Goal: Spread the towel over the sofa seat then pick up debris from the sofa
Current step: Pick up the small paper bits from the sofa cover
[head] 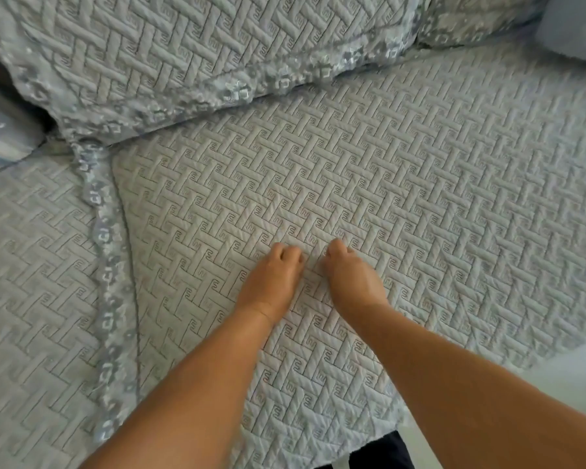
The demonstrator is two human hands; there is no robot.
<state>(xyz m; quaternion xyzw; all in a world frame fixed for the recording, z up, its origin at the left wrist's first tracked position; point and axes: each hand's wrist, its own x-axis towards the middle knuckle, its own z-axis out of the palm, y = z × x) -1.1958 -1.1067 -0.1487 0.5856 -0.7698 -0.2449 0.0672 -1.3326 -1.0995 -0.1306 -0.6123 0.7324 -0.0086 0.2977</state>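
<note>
The towel (369, 184) is a pale grey quilted cloth with a woven-bar pattern, and it lies flat over the sofa seat. Its left edge runs down beside a lace-trimmed seam. My left hand (271, 279) and my right hand (351, 275) sit side by side on the middle of the towel. Both hands have their fingers curled down, with the tips against the fabric. The fingertips are tucked out of sight, and I can make out no debris under or between them.
A back cushion (183, 52) in the same quilted cover leans at the top, with a second one (481, 18) at the top right. The neighbouring seat (38, 282) lies to the left, past the lace trim (107, 252). White floor (575, 377) shows at the lower right.
</note>
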